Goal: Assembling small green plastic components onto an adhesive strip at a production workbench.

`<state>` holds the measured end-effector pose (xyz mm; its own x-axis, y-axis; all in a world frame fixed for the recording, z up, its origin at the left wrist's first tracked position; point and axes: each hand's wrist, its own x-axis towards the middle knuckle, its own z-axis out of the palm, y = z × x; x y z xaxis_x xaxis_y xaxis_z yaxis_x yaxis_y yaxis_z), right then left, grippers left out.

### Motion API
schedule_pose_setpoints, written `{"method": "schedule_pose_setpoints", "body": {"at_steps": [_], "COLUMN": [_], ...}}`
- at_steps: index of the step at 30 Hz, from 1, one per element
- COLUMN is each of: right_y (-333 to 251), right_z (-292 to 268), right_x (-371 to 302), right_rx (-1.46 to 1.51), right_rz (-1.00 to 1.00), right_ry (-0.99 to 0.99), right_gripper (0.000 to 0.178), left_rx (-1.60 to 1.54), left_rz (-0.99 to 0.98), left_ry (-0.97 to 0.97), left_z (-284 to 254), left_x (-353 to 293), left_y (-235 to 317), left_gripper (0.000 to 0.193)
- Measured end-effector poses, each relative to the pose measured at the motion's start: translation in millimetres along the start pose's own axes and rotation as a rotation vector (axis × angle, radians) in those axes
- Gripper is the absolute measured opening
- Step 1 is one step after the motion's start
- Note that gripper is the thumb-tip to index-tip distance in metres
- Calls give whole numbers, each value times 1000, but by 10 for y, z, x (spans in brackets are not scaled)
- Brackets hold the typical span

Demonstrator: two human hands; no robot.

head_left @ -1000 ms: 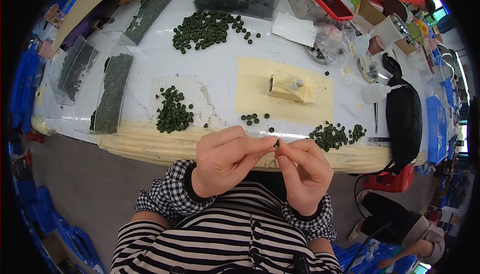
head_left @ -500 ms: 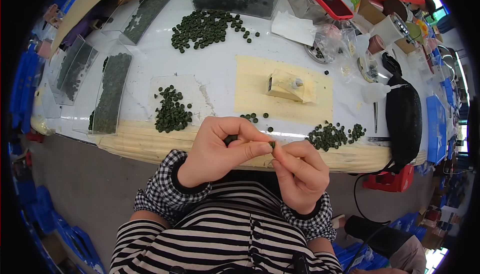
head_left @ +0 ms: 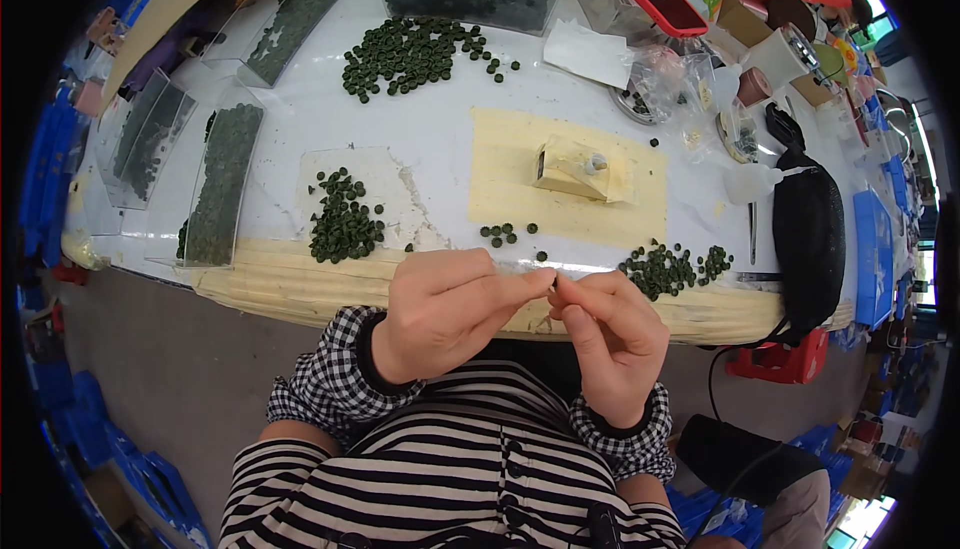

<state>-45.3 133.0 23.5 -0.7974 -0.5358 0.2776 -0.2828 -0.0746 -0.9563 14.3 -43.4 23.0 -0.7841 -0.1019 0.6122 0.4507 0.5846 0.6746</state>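
Just beyond my lap, above the table's front edge, my two hands meet fingertip to fingertip. Between them shows a tiny dark green round piece, mostly covered by the fingers. My left hand is closed, its index finger stretched to the piece and its other fingers curled. With thumb and index finger my right hand pinches the same piece from the other side. Similar button-like pieces lie in a heap beyond my left hand and another heap beyond my right. A few loose pieces sit between these heaps.
A beige taped block stands on a yellow mat. Clear boxes of green pieces line the left and back. Farther back lie a large heap and white paper. A black pouch and tweezers are at right.
Both hands have shifted slightly to the right. My left hand has rolled over, showing more of its back; the dark piece earlier visible inside its curled fingers is now hidden.
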Motion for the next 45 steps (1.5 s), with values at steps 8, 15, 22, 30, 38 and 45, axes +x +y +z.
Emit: {"method": "schedule_pose_setpoints", "body": {"at_steps": [8, 15, 22, 30, 38, 45], "right_y": [-59, -79, -66, 10, 1, 51], "right_z": [14, 46, 76, 69, 76, 59], "right_x": [48, 87, 114, 60, 48, 22], "right_rx": [-304, -438, -439, -175, -304, -184], "right_rz": [-271, -396, -425, -214, -310, -223], "right_ry": [28, 60, 29, -1, 2, 19], "right_gripper": [33, 33, 34, 32, 33, 33], "left_rx": [-1224, -1523, -952, -169, -389, -443], "left_rz": [-939, -972, -724, -233, -407, -452], "left_ry": [-78, -120, 16, 42, 35, 22], "left_z": [-1, -24, 76, -29, 18, 14], "left_x": [-23, -31, -78, 2, -31, -11], "left_y": [-62, -103, -81, 82, 17, 29], "left_gripper": [12, 15, 15, 19, 19, 20]}}
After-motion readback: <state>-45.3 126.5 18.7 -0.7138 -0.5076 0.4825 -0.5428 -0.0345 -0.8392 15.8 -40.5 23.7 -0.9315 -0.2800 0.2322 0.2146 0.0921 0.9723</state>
